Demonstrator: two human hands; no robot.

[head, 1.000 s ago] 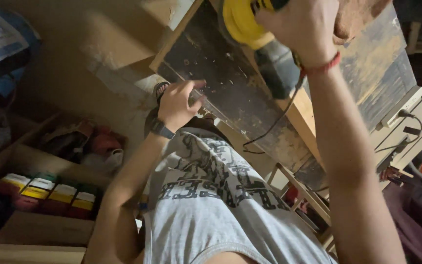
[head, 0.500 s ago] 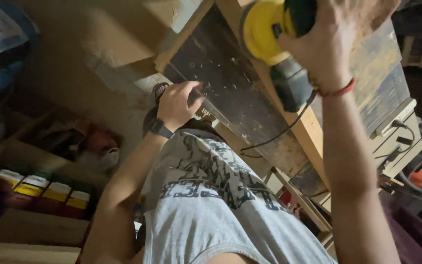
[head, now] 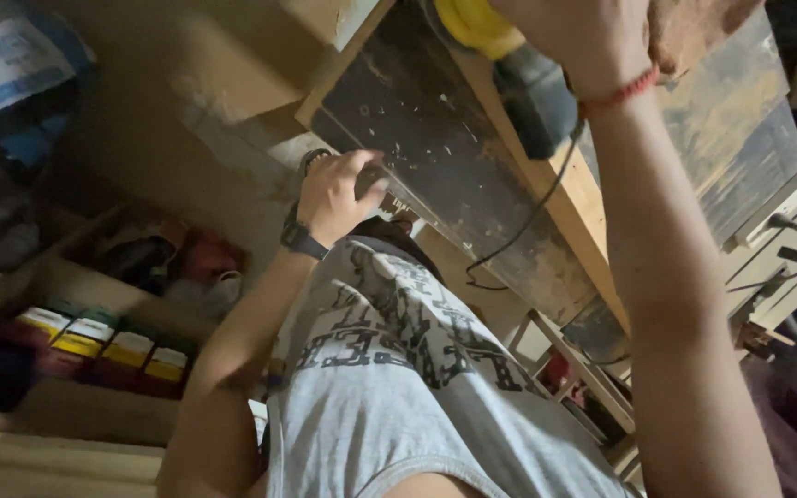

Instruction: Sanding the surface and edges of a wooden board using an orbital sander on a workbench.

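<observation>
Sanding step — right hand (head: 592, 41) clamped on yellow sander (head: 509, 55), fingers likely wrapped, partly cropped. Left hand (head: 334, 194) fingers curled, pinning dark board (head: 454, 175) edge. Next pass needs steady brace.

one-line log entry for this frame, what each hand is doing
left hand: grips edge of dark worn board | right hand: holds yellow sander on board | cord: hangs below

- Overall dim, warm indoor light; colours muted and yellowish.
- Brightest on the grey shirt (head: 398, 387) and forearms, lit from the camera's side.
- Left shelves (head: 94, 304) and right edge fall into deep shadow.
- Soft focus throughout; slight motion blur at the top edge.
</observation>
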